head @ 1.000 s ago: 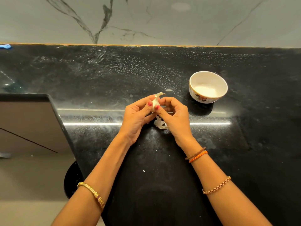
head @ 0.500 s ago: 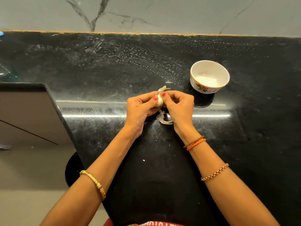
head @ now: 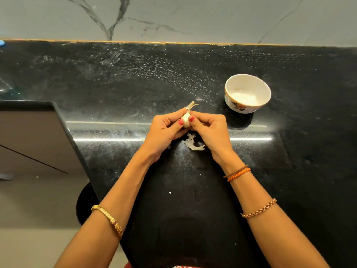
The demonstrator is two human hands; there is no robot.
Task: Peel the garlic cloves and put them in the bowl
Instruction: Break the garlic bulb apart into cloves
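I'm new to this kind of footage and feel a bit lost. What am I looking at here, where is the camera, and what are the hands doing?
There is no machine here: a person works with two bare hands. The single camera sits on the person's head and looks forward and down, so the arms reach into the picture from below.

The left hand and the right hand meet in the middle and together pinch a small piece of garlic, its dry stem pointing away from the person.

Below the hands lies a black stone counter. On it, just under the hands, are scraps of papery garlic skin. To the right stands a small white bowl with a flower pattern; no cloves show inside it.
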